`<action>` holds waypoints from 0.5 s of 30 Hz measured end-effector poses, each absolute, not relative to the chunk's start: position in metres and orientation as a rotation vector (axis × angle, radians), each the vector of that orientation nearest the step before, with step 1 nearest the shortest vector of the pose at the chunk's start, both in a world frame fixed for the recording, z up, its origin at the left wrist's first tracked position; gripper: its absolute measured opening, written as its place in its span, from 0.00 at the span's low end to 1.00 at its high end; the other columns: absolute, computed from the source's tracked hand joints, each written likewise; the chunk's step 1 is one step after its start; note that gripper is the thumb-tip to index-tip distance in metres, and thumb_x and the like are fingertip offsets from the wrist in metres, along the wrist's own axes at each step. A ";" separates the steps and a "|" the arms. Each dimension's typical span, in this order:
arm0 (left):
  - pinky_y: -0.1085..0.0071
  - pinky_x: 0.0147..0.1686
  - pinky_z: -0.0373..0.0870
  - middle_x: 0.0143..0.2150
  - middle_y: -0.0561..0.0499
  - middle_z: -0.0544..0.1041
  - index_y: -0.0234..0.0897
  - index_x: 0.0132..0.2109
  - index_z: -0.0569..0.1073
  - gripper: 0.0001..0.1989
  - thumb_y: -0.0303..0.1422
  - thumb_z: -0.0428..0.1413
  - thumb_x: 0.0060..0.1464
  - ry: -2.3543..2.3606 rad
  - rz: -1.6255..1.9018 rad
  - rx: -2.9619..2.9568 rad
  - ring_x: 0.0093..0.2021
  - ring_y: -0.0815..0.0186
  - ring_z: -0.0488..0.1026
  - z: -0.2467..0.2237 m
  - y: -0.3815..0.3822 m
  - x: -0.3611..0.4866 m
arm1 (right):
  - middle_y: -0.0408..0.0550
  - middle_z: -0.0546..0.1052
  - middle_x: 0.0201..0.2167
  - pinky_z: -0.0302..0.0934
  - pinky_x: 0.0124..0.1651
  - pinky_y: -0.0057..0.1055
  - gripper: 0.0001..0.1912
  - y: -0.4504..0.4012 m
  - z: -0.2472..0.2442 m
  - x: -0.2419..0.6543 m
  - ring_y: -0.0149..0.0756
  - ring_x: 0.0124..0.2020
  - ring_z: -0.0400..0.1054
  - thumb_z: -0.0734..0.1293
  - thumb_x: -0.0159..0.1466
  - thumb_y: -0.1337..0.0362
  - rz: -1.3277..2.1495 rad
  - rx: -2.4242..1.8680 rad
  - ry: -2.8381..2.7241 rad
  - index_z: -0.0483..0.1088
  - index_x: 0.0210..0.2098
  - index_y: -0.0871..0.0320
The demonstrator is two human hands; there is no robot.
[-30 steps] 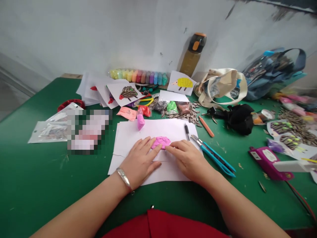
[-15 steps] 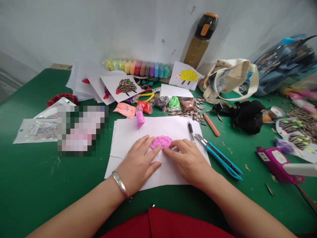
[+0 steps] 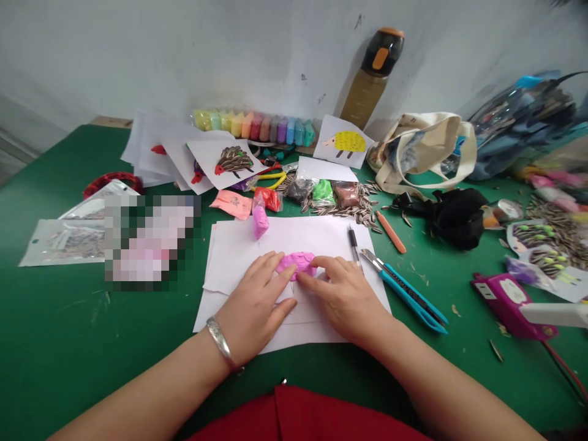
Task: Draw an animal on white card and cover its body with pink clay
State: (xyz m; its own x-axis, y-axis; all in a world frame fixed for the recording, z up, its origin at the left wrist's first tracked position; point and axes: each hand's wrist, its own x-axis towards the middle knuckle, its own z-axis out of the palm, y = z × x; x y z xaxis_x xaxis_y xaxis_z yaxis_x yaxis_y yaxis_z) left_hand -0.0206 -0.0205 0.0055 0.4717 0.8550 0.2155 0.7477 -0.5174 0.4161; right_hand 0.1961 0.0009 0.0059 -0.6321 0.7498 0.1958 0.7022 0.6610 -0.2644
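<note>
A flattened oval of pink clay lies on the white paper, with a few faint drawn lines below it. My left hand rests palm down on the sheet, fingers spread, their tips touching the clay's left side and lower edge. From the right, my right hand touches the clay's right end and lower edge with bent fingers, thumb and index finger apart. Neither hand lifts the clay. A pink clay packet stands at the paper's top edge. A black pen lies by my right hand.
A blue cutter and an orange stick lie right of the paper. Behind are sunflower seeds, clay packets, hedgehog pictures and a tall bottle. A magenta device sits at the right.
My right fingertips have shifted slightly left along the clay's lower edge. My left hand stays almost where it was. The view has shifted slightly.
</note>
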 end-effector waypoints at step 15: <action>0.46 0.61 0.59 0.65 0.39 0.61 0.38 0.59 0.68 0.21 0.36 0.54 0.59 1.362 0.527 2.443 0.66 0.47 0.54 0.006 -0.022 -0.020 | 0.54 0.70 0.51 0.62 0.44 0.42 0.23 0.001 0.012 0.205 0.39 0.41 0.66 0.58 0.61 0.77 0.391 -1.072 -2.497 0.72 0.49 0.52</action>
State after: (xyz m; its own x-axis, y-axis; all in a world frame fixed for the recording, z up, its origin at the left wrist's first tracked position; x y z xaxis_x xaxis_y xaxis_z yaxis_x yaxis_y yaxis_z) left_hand -0.0200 -0.0215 0.0063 0.4848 0.8576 0.1716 0.7500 -0.5086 0.4229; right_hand 0.2053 0.0006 0.0115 -0.6292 0.7379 0.2441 0.6280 0.6678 -0.3997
